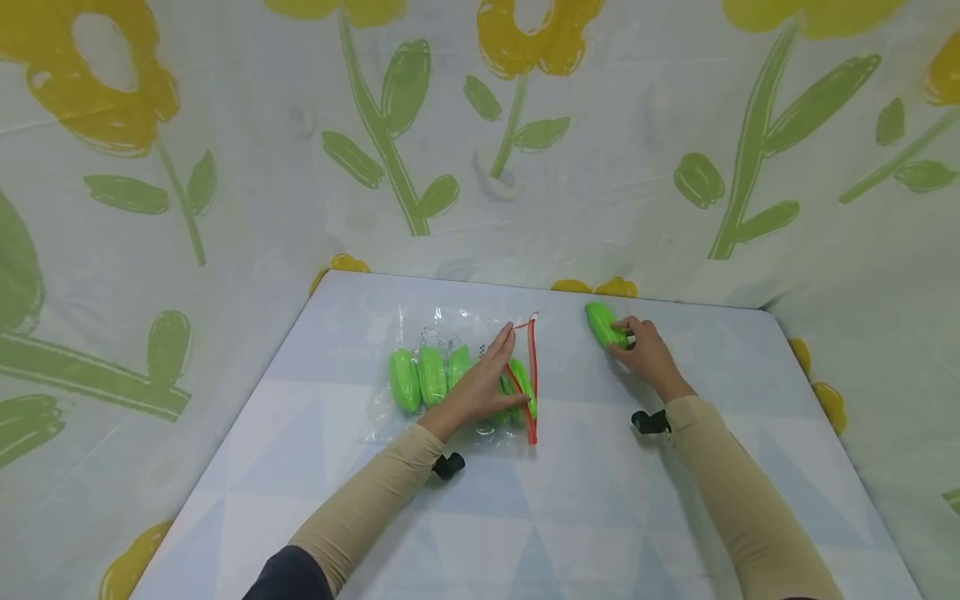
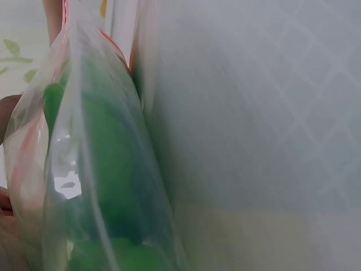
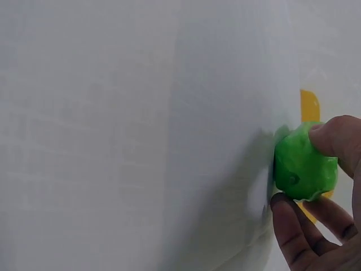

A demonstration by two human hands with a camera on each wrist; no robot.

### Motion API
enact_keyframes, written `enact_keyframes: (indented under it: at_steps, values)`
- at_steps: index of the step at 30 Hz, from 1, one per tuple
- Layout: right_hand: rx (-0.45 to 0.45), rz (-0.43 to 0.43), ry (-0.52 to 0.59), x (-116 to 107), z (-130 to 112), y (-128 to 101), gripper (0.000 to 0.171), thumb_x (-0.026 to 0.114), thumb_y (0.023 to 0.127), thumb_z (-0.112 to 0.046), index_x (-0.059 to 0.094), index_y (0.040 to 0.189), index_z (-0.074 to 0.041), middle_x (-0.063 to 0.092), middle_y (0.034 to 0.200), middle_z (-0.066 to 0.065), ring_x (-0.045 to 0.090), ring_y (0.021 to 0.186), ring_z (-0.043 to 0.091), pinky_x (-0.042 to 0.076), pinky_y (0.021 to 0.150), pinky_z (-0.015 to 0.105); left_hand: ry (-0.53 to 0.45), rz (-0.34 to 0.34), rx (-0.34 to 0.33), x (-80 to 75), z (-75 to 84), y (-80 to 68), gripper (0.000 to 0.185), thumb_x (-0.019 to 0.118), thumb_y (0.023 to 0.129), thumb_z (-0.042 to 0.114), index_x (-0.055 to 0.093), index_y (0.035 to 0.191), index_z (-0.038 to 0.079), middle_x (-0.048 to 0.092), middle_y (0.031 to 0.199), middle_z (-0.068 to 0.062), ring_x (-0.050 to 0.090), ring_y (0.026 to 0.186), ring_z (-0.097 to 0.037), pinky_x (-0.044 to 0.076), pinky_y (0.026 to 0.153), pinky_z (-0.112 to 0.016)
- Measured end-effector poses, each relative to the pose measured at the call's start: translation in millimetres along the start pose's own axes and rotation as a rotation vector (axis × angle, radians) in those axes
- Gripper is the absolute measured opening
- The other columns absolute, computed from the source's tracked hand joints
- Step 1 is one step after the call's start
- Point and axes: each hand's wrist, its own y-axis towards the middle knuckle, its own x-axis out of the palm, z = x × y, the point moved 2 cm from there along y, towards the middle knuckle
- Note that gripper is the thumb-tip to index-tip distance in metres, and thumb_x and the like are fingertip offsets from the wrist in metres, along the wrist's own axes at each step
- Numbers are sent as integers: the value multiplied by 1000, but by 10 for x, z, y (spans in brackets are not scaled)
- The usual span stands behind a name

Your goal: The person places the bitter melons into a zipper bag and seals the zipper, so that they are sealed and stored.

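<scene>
Green toys: five bagged (image 1: 431, 377), one in right hand (image 1: 647, 353).

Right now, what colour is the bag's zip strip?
Red zip strip, clearest in the head view.

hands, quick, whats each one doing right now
Left hand: open, fingers straight, resting on the clear zip bag of green toys.
Right hand: fingers curled round the loose green toy on the table.
</scene>
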Motion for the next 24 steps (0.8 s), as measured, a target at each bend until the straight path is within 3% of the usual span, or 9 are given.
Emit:
enact_keyframes:
  at_steps: [6, 14, 24]
  values:
    - [-9, -2, 8, 1, -25, -99, 44, 64, 88, -28, 49, 126, -13, 41, 111, 16, 50, 97, 31, 48, 81, 43, -8, -5, -2, 14, 12, 41, 111, 74, 74, 46, 1, 150, 11, -12, 155, 9, 11, 141, -19, 31, 107, -40]
    - [-2, 0, -5, 44, -14, -227, 45, 65, 86, -29, 50, 126, -14, 40, 109, 15, 50, 95, 30, 49, 77, 40, -16, 2, 19, 47, 18, 73, 110, 75, 74, 45, 4, 150, 8, -7, 156, 3, 11, 141, -18, 31, 107, -40]
    - [-25, 11, -19, 81, -56, -378, 45, 65, 86, -28, 50, 126, -12, 41, 106, 15, 51, 93, 29, 49, 77, 40, -4, -9, 13, 71, 33, 97, 112, 74, 74, 48, 0, 150, 13, -6, 157, 1, 9, 141, -17, 30, 108, -39]
